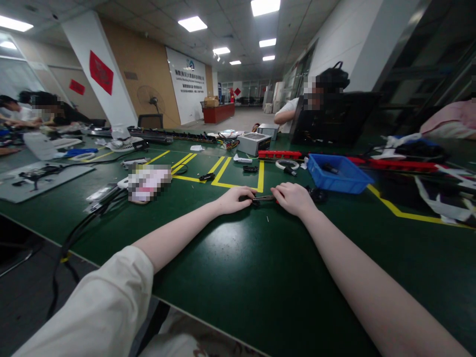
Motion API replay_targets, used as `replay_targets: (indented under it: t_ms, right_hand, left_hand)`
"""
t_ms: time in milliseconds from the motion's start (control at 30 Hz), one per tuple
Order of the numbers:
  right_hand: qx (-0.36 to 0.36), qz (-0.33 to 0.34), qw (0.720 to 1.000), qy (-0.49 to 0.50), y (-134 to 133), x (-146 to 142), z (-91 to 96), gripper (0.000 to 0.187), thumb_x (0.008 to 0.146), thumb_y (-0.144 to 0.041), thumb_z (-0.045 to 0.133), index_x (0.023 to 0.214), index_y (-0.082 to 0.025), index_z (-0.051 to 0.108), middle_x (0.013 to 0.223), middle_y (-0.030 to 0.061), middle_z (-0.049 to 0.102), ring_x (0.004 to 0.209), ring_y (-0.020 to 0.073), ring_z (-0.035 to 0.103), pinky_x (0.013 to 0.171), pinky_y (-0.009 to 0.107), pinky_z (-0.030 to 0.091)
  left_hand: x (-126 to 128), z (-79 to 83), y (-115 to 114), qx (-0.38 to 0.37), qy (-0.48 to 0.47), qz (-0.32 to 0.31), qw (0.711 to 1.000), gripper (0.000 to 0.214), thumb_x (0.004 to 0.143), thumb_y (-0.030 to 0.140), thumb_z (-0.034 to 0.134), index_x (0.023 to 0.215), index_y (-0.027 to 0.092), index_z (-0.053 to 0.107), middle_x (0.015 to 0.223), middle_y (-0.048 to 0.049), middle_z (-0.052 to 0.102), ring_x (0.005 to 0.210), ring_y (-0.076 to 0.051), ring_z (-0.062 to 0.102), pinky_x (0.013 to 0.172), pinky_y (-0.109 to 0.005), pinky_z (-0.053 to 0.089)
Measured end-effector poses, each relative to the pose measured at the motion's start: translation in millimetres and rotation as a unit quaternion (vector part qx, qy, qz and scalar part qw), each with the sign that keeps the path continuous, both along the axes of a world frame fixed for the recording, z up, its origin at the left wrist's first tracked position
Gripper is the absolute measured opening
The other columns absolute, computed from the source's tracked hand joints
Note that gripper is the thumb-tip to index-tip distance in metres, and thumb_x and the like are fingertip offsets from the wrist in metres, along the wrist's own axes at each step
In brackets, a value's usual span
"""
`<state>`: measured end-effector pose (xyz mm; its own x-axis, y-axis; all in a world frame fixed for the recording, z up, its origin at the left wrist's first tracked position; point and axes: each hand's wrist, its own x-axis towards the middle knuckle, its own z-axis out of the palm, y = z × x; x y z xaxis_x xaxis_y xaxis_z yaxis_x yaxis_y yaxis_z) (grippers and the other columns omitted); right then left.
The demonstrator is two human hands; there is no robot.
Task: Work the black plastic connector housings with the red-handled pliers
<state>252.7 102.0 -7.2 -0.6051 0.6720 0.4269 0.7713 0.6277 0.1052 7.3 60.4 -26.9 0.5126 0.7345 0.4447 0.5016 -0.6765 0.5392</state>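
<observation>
Both my hands meet over the green table (230, 277), close to the yellow tape lines. My left hand (235, 200) is closed in a pinch on a small black part (255, 202), mostly hidden by the fingers. My right hand (292, 197) is wrapped round a slim metal tool (265, 198) with a bit of red at the handle; its exact kind is too small to tell. The tool's tip points left and reaches the black part. A thin pale sliver (267, 218) lies on the table just nearer to me.
Right of my hands stands a blue bin (338, 173) with a dark item inside. Small black pieces (250, 169) lie among the tape lines. A metal power supply box (254, 143) sits farther back. Left are a phone (148, 183) and cables (74, 233). Other people sit around the table.
</observation>
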Motion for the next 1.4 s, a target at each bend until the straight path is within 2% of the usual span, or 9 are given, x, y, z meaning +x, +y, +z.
replay_targets:
  t_ms: [100, 200, 333, 533, 800, 967, 1167, 1400]
  right_hand:
    - [-0.002, -0.003, 1.000, -0.006, 0.4, -0.4, -0.2, 0.047, 0.100, -0.039, 0.030, 0.078, -0.018, 0.066, 0.086, 0.0104, 0.071, 0.084, 0.0206, 0.062, 0.075, 0.034, 0.037]
    - [-0.006, -0.007, 1.000, -0.011, 1.1, -0.6, -0.5, 0.047, 0.100, -0.038, 0.029, 0.078, -0.018, 0.066, 0.085, 0.0103, 0.071, 0.083, 0.0209, 0.063, 0.074, 0.034, 0.037]
    - [-0.007, -0.008, 1.000, -0.014, 1.7, -0.6, -0.8, 0.048, 0.100, -0.038, 0.029, 0.077, -0.018, 0.066, 0.084, 0.0097, 0.071, 0.082, 0.0203, 0.063, 0.074, 0.034, 0.036]
    - [0.000, -0.006, 1.000, -0.015, 0.4, -1.3, 0.1, 0.048, 0.100, -0.038, 0.029, 0.076, -0.019, 0.065, 0.084, 0.0099, 0.071, 0.081, 0.0204, 0.062, 0.074, 0.034, 0.035]
    - [0.015, -0.003, 1.000, -0.012, -1.5, -1.7, 0.9, 0.047, 0.099, -0.037, 0.028, 0.079, -0.018, 0.065, 0.085, 0.0110, 0.070, 0.082, 0.0211, 0.061, 0.075, 0.035, 0.035]
    - [0.023, 0.003, 1.000, -0.001, -2.0, -1.0, 0.5, 0.045, 0.099, -0.035, 0.029, 0.081, -0.017, 0.066, 0.084, 0.0114, 0.069, 0.082, 0.0218, 0.060, 0.076, 0.036, 0.034]
    - [0.026, 0.006, 1.000, 0.014, -0.5, -0.8, -1.3, 0.043, 0.098, -0.035, 0.030, 0.078, -0.018, 0.064, 0.082, 0.0107, 0.069, 0.081, 0.0212, 0.059, 0.074, 0.035, 0.033]
    - [0.016, 0.016, 0.999, 0.028, -2.4, 0.1, 0.5, 0.044, 0.097, -0.049, 0.035, 0.072, -0.020, 0.056, 0.079, 0.0089, 0.066, 0.078, 0.0210, 0.055, 0.070, 0.034, 0.033]
  left_hand:
    - [-0.2, 0.0, -0.2, 0.004, 0.010, -0.006, 1.000, 0.015, 0.086, 0.016, 0.057, 0.095, 0.015, 0.069, 0.128, -0.0131, 0.065, 0.125, -0.025, 0.058, 0.111, -0.046, 0.040]
    - [0.5, 0.1, -1.5, 0.014, 0.020, -0.006, 1.000, 0.013, 0.088, 0.024, 0.060, 0.095, 0.015, 0.067, 0.132, -0.0156, 0.062, 0.129, -0.027, 0.054, 0.111, -0.047, 0.039]
    - [2.5, 1.0, -4.7, 0.027, 0.028, -0.007, 0.999, 0.021, 0.088, 0.035, 0.066, 0.098, 0.016, 0.065, 0.126, -0.0154, 0.064, 0.131, -0.028, 0.053, 0.109, -0.047, 0.040]
    - [4.4, 2.0, -7.0, 0.037, 0.034, 0.006, 0.999, 0.028, 0.081, 0.038, 0.075, 0.094, 0.016, 0.062, 0.121, -0.0158, 0.066, 0.126, -0.029, 0.056, 0.104, -0.044, 0.043]
    - [4.0, 1.2, -7.1, 0.060, 0.035, 0.018, 0.997, 0.020, 0.085, 0.034, 0.070, 0.092, 0.017, 0.063, 0.125, -0.0140, 0.065, 0.124, -0.027, 0.057, 0.105, -0.043, 0.042]
    - [4.2, 3.7, -9.1, 0.023, 0.022, 0.015, 0.999, 0.022, 0.087, 0.037, 0.066, 0.094, 0.016, 0.065, 0.124, -0.0121, 0.067, 0.114, -0.026, 0.063, 0.099, -0.040, 0.046]
    - [5.1, 5.3, -9.4, -0.013, 0.002, 0.016, 1.000, 0.023, 0.088, 0.039, 0.065, 0.094, 0.016, 0.064, 0.117, -0.0104, 0.069, 0.112, -0.026, 0.064, 0.098, -0.039, 0.046]
    - [5.1, 5.0, -8.3, -0.011, -0.020, -0.004, 1.000, 0.024, 0.090, 0.040, 0.063, 0.092, 0.017, 0.061, 0.126, -0.0129, 0.064, 0.116, -0.025, 0.061, 0.101, -0.039, 0.045]
